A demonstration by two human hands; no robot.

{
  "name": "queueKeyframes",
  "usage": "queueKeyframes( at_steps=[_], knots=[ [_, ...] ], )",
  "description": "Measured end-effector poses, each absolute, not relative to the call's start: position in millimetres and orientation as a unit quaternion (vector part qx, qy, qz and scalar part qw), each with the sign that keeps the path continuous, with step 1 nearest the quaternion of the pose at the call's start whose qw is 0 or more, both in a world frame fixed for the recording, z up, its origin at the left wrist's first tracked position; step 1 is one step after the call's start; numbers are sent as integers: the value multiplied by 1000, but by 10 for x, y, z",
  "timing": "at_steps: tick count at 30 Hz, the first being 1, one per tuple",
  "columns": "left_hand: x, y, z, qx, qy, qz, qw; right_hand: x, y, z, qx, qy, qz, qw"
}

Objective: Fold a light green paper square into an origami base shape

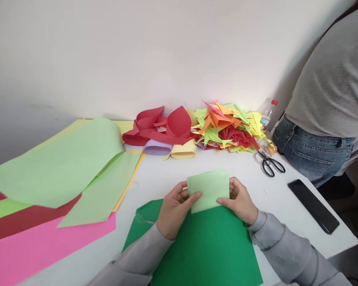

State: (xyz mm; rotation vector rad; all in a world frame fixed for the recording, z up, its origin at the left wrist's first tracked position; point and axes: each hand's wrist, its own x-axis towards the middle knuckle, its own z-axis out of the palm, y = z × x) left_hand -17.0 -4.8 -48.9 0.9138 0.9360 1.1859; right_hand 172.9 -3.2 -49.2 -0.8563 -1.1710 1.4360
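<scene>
left hand [179, 204] and right hand [238, 200] pinching opposite sides of pale green paper squares [208, 188], held over a dark green sheet [209, 246] on a white counter [232, 169], scissors [269, 163] beyond

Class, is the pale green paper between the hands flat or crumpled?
Flat: the pale green paper has a smooth face and straight edges between the left hand and right hand.

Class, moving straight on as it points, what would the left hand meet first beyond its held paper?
The left hand would probably meet the folded paper pile, though depth is unclear.
</scene>
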Motion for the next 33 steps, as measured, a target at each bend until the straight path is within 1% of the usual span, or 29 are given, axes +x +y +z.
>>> queueKeyframes(
  at_steps=[3,8,11,19,28,33],
  knots=[
    [-171,-55,-509,410,407,507,639,1719,-45,-447,-345,-469,601,547],
    [-162,-81,-514,453,391,479,642,1762,-57,-446,-402,-498,590,492],
    [-165,-87,-525,456,397,478,637,1772,-65,-468,-425,-492,587,483],
    [-163,-21,-581,454,407,466,641,1792,-5,-530,-435,-480,577,498],
    [-138,58,-507,466,416,483,614,1731,147,-527,-397,-481,591,511],
    [-30,166,-400,438,436,520,590,1679,271,-481,-378,-442,596,554]
  ],
)
